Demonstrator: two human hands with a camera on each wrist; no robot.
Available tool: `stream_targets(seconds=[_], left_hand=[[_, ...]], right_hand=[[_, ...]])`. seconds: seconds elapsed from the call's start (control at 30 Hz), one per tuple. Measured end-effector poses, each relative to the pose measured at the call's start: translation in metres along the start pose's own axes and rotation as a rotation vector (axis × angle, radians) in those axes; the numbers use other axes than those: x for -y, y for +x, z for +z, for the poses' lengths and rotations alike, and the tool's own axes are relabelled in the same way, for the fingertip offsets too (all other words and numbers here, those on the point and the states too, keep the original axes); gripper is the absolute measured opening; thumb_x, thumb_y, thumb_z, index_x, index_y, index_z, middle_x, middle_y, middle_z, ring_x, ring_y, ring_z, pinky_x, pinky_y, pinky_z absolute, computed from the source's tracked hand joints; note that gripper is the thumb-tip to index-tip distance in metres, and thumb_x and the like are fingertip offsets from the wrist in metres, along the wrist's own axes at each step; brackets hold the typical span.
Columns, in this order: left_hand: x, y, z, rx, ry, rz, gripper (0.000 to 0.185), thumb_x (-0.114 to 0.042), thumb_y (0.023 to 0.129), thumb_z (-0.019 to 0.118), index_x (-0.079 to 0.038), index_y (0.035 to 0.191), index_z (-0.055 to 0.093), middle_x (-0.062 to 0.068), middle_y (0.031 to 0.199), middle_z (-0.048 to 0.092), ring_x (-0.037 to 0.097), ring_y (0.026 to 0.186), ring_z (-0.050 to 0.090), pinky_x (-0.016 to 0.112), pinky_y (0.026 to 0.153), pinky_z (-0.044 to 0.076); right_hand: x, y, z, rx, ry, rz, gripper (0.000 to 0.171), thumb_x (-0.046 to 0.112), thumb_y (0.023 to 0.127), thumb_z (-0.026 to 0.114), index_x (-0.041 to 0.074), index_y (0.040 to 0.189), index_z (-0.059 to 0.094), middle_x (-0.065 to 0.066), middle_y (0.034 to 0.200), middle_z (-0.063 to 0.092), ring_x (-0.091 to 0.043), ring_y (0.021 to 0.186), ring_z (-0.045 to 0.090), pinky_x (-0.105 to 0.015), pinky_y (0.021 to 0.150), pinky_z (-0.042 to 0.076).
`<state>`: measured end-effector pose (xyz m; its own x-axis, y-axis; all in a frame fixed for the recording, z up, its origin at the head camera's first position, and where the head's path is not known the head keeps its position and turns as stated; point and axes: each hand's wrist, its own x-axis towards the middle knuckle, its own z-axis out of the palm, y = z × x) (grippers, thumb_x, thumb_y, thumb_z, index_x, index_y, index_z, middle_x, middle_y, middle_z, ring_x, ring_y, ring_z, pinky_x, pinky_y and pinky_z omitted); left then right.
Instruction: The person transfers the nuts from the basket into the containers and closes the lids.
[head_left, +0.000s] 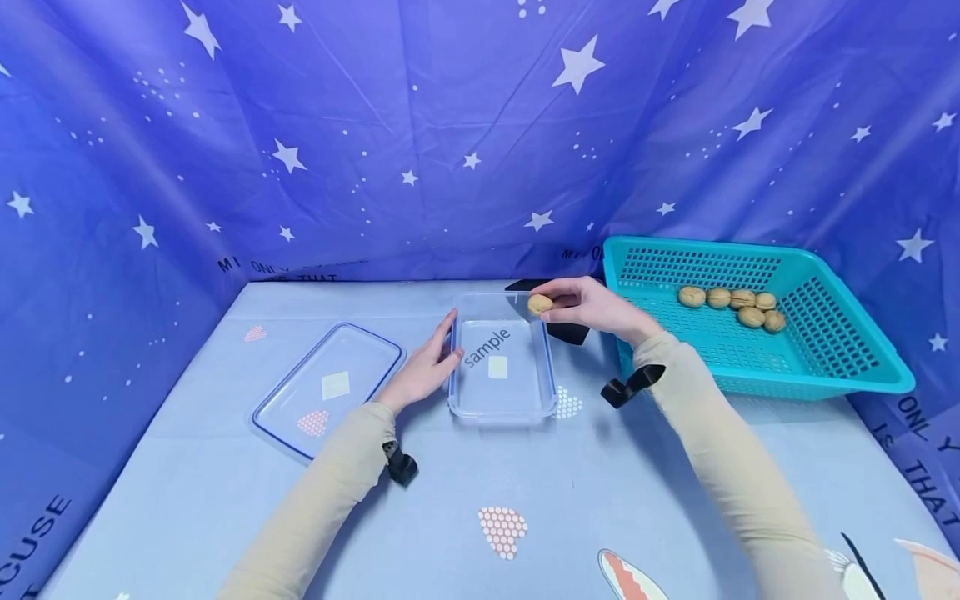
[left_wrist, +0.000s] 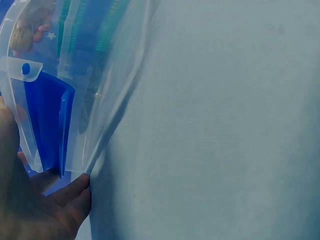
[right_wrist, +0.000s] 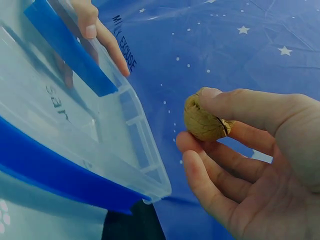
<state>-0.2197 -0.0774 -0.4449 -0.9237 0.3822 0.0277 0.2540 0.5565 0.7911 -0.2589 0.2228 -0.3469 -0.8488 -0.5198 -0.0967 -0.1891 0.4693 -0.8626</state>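
My right hand pinches a walnut between thumb and fingers, at the back right corner of a clear plastic box. In the right wrist view the walnut stands apart from the box rim. The box has blue side clips, a white label and the word "sample" showing through it. My left hand rests against its left wall, with extended fingers along the outside. Left of that hand lies a clear lid with a blue seal around its edge.
A turquoise basket with several walnuts stands at the right. Partly behind the box and right hand lies a black flat thing. A blue starry cloth hangs behind the cloth-covered table.
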Motion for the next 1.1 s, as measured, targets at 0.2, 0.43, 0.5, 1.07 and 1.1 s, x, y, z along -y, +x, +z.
stream_targets(seconds=[0.2, 0.43, 0.5, 1.07, 1.1], left_hand=[[-0.001, 0.0, -0.002, -0.007, 0.006, 0.001, 0.068, -0.028, 0.102, 0.047, -0.023, 0.157, 0.008, 0.011, 0.158, 0.019, 0.039, 0.135, 0.033, 0.057, 0.109, 0.026], [0.0, 0.0, -0.001, -0.01, 0.005, 0.009, 0.068, -0.026, 0.102, 0.047, -0.022, 0.157, 0.009, 0.011, 0.158, 0.019, 0.038, 0.134, 0.036, 0.055, 0.109, 0.027], [0.0, 0.001, -0.001, -0.01, 0.005, 0.012, 0.068, -0.026, 0.102, 0.047, -0.021, 0.157, 0.009, 0.012, 0.158, 0.019, 0.038, 0.134, 0.037, 0.055, 0.109, 0.027], [-0.001, 0.001, 0.0, 0.004, -0.006, -0.011, 0.068, -0.028, 0.102, 0.046, -0.023, 0.157, 0.007, 0.012, 0.158, 0.021, 0.036, 0.132, 0.04, 0.055, 0.108, 0.031], [-0.001, 0.001, 0.0, 0.006, -0.004, -0.013, 0.067, -0.028, 0.102, 0.046, -0.024, 0.157, 0.007, 0.011, 0.158, 0.021, 0.036, 0.132, 0.04, 0.054, 0.108, 0.031]], right_hand=[[0.002, 0.009, 0.011, 0.001, -0.001, -0.015, 0.046, 0.013, 0.089, 0.07, 0.003, 0.132, 0.058, -0.011, 0.117, 0.065, -0.022, 0.102, 0.061, -0.031, 0.085, 0.052], [0.004, 0.023, 0.021, 0.004, -0.026, -0.031, 0.046, 0.013, 0.089, 0.07, 0.004, 0.132, 0.059, -0.011, 0.116, 0.064, -0.024, 0.103, 0.058, -0.037, 0.088, 0.049], [0.003, 0.027, 0.024, 0.009, -0.027, -0.035, 0.045, 0.013, 0.089, 0.07, 0.004, 0.132, 0.059, -0.011, 0.117, 0.064, -0.024, 0.104, 0.058, -0.037, 0.088, 0.049], [-0.003, 0.057, 0.053, 0.072, -0.012, -0.07, 0.043, 0.009, 0.089, 0.067, -0.001, 0.13, 0.059, -0.013, 0.119, 0.062, -0.024, 0.103, 0.056, -0.035, 0.089, 0.049], [-0.004, 0.058, 0.053, 0.073, -0.011, -0.066, 0.043, 0.009, 0.089, 0.067, -0.001, 0.13, 0.059, -0.013, 0.119, 0.063, -0.024, 0.103, 0.056, -0.035, 0.089, 0.049]])
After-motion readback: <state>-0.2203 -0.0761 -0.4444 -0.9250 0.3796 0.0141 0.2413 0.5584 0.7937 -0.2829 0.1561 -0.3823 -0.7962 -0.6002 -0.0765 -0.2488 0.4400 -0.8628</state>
